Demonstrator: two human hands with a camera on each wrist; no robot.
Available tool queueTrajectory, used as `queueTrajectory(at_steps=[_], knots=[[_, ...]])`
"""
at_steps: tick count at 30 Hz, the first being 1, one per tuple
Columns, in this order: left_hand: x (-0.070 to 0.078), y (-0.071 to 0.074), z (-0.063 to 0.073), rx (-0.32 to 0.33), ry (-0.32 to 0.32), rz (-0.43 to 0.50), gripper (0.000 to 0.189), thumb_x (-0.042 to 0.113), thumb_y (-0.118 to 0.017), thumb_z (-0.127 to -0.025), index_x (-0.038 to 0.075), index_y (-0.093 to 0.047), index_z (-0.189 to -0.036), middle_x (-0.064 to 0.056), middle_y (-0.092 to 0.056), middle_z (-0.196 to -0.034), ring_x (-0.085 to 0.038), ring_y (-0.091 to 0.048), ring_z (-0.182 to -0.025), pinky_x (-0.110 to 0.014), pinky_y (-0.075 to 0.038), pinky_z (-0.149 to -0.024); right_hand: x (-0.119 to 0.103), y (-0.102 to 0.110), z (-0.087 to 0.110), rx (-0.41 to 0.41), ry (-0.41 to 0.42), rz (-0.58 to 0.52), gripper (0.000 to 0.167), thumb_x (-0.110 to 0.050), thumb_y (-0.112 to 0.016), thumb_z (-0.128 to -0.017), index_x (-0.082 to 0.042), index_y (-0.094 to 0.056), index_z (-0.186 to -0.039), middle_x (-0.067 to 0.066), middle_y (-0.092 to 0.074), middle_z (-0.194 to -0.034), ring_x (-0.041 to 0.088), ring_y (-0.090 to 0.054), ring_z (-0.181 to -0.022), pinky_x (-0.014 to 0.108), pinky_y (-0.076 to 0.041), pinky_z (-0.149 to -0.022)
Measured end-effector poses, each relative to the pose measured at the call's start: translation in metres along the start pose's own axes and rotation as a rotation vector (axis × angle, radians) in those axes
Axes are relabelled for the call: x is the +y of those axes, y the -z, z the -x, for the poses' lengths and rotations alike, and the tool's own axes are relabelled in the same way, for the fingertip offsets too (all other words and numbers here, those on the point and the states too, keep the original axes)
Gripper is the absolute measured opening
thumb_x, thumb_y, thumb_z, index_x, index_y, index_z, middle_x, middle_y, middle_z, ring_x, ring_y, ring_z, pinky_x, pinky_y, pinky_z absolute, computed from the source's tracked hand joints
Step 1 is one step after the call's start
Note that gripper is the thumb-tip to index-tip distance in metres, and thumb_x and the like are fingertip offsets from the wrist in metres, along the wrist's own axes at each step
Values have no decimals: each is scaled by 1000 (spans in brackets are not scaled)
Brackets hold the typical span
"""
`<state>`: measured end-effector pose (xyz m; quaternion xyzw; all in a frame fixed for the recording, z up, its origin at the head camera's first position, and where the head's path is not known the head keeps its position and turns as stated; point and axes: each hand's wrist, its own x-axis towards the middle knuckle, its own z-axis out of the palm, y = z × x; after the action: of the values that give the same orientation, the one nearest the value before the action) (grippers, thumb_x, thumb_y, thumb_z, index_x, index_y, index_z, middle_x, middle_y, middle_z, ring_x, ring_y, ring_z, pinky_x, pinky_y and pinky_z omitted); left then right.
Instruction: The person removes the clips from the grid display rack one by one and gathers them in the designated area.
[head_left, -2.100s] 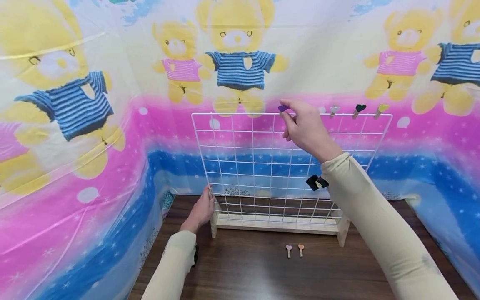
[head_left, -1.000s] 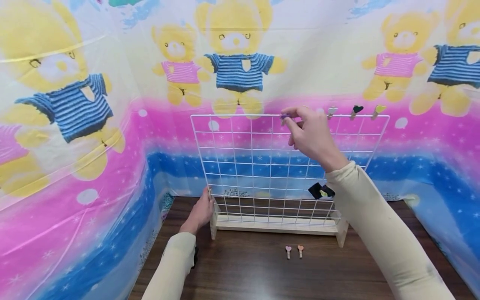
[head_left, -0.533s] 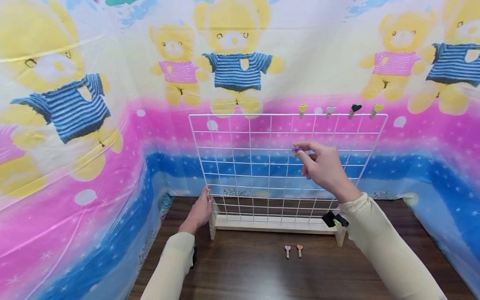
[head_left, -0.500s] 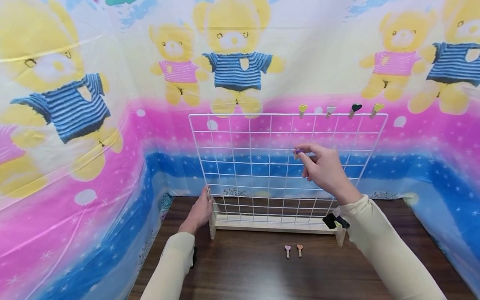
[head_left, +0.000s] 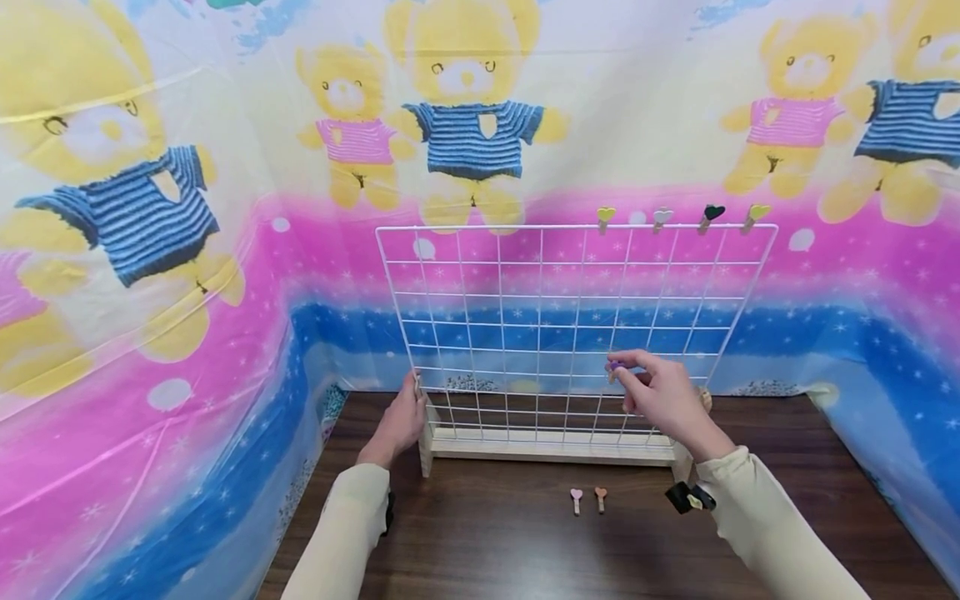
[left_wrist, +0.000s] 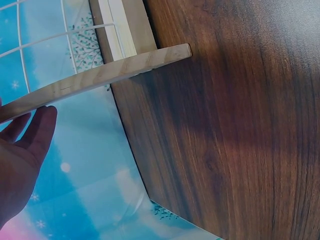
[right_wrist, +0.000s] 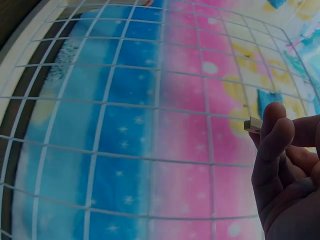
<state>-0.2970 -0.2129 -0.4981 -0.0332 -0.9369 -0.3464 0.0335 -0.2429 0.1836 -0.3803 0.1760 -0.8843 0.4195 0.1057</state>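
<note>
My right hand [head_left: 667, 402] pinches a small wooden clothespin [head_left: 615, 367] with a purple heart between thumb and fingertips. It is in front of the lower middle of a white wire grid panel [head_left: 487, 227]. In the right wrist view the clothespin's bare wooden end [right_wrist: 253, 124] sticks out past the fingertips. My left hand [head_left: 399, 423] holds the left wooden upright [left_wrist: 95, 75] of the panel's stand, fingers against its outer side. Along the grid's top wire sit clothespins with yellow [head_left: 606, 216], white [head_left: 662, 218], dark green [head_left: 712, 215] and yellow [head_left: 757, 215] hearts.
Two clothespins, one with a pink heart [head_left: 577, 500] and one with an orange heart [head_left: 601, 499], lie on the dark wood table [head_left: 495, 533] before the stand's base [head_left: 555, 452]. A bear-print cloth [head_left: 637, 125] hangs behind and at both sides.
My right hand has come down from the grid's top wire with the purple heart clothespin, uncovering the left yellow one. My left hand stays at the upright.
</note>
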Motion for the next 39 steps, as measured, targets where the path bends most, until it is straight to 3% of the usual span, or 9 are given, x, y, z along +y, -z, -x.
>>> queueTrajectory(at_steps=[6, 12, 16, 25, 33, 39], knots=[[2, 2, 0, 3, -3, -3, 52, 15, -35, -103, 12, -12, -150, -22, -44, -136, -36, -56, -108, -50, -46, -85, 24, -8, 11, -42, -70, -39, 28, -28, -52, -99, -13, -61, -121, 5, -62, -69, 21, -57, -53, 29, -39, -39], [4, 2, 1, 9, -4, 8, 51, 14, -36, -103, 12, -13, -149, -23, -44, -136, -37, -56, -109, -51, -46, -85, 47, -22, 23, -51, -84, -2, 24, -18, -55, -97, -9, -63, -118, 1, -59, -62, 18, -55, -51, 28, -40, -40], [4, 2, 0, 9, 2, 12, 51, 14, -36, -103, 12, -14, -149, -22, -45, -135, -36, -56, -108, -50, -46, -84, 62, -34, 32, -64, -99, 6, 24, -19, -57, -96, -9, -63, -117, -1, -58, -66, 20, -56, -53, 28, -41, -40], [5, 3, 0, 9, -5, 6, 51, 14, -36, -103, 11, -13, -149, -23, -45, -135, -37, -56, -109, -50, -46, -85, 92, -59, 45, -124, -170, 1, 18, -16, -60, -94, -9, -66, -109, -1, -54, -52, 21, -56, -49, 27, -37, -40], [4, 2, 1, 21, -4, -1, 50, 14, -36, -103, 12, -15, -148, -23, -46, -133, -38, -56, -108, -51, -46, -85, 113, -76, 52, -156, -171, -32, 12, -9, -60, -93, -5, -67, -103, 4, -60, -71, 21, -57, -50, 27, -42, -42], [2, 1, 1, 15, -3, 10, 50, 14, -36, -103, 11, -15, -148, -23, -45, -135, -38, -56, -109, -51, -46, -86, 122, -83, 56, -173, -172, -57, 12, -6, -60, -92, -3, -67, -101, 1, -57, -67, 22, -57, -50, 26, -44, -43]])
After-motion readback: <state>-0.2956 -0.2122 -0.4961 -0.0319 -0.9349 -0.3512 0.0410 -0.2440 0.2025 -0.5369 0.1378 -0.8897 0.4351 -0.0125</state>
